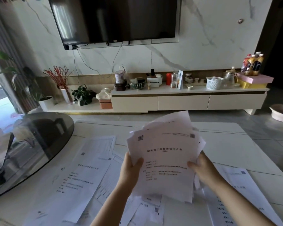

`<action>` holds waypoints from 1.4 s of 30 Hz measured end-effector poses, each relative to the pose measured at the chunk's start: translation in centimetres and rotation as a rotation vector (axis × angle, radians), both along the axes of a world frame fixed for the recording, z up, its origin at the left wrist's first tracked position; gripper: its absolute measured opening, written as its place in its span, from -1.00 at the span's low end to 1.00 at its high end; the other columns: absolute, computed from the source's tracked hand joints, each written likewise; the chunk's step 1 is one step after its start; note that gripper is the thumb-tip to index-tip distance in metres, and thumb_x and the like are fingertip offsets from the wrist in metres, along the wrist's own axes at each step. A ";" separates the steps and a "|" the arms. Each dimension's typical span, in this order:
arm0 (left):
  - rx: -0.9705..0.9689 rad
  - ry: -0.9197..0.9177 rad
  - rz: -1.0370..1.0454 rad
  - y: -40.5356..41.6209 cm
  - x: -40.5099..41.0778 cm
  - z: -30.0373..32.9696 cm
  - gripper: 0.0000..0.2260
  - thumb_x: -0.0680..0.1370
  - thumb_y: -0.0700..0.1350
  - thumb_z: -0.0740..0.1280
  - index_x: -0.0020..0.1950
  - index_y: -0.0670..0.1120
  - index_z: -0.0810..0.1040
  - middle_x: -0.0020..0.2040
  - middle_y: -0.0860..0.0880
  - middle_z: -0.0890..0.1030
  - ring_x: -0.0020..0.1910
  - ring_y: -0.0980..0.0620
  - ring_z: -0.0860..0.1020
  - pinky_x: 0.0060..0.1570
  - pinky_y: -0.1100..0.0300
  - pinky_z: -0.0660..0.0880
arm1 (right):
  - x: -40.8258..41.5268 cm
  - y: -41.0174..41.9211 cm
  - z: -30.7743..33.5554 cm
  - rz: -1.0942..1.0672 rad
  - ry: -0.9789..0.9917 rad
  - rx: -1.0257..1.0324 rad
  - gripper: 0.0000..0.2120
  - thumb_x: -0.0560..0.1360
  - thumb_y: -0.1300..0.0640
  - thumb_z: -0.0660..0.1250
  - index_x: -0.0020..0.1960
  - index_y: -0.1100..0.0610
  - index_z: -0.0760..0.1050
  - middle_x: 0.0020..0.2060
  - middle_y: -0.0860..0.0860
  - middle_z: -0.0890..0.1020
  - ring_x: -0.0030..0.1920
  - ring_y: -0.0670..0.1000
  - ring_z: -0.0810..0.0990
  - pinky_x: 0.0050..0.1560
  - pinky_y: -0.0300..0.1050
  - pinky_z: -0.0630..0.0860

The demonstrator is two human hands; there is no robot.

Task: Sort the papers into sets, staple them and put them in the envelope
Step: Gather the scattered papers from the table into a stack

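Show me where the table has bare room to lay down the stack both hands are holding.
Bare table shows beyond and right of the held stack, up to the far edge, and in a strip between the dark glass round and the left sheets. Loose sheets crowd the near side under the left hand and right hand.
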State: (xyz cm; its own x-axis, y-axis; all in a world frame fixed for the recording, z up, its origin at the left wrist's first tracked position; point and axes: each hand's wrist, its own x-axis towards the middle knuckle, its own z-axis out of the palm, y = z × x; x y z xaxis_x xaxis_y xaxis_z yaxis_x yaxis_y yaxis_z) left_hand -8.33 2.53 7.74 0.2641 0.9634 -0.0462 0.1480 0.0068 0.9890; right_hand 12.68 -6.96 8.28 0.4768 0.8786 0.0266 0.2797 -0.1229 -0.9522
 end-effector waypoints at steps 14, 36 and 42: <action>0.063 -0.084 -0.006 0.6 -0.1 0.1 -0.75 0.53 -0.12 0.37 0.07 0.07 0.32 0.06 -0.04 0.53 0.02 -0.02 0.56 0.00 -0.01 0.57 | -0.2 -0.4 -1.3 -0.010 0.122 -0.031 -0.27 0.51 0.32 0.31 0.52 0.10 -0.03 0.36 0.00 0.35 0.31 0.03 0.36 0.22 -0.11 0.30; 0.000 -0.252 0.035 4.6 2.3 0.0 -0.86 0.58 -0.11 0.30 0.12 -0.07 0.50 0.00 -0.09 0.65 -0.05 -0.09 0.63 -0.13 0.04 0.60 | 2.0 4.3 -0.8 0.045 0.187 0.018 -0.73 0.57 0.25 0.24 0.25 0.08 0.43 0.05 0.04 0.64 0.06 0.03 0.62 0.01 -0.14 0.54; 0.014 -0.212 0.028 4.7 0.9 -0.2 -0.72 0.50 -0.07 0.41 0.15 -0.07 0.42 0.04 -0.10 0.61 -0.04 -0.06 0.62 -0.15 0.08 0.60 | 3.7 3.1 0.4 0.071 0.144 -0.006 -0.61 0.41 0.19 0.44 0.20 0.04 0.45 0.03 -0.02 0.65 0.07 -0.01 0.61 0.02 -0.12 0.51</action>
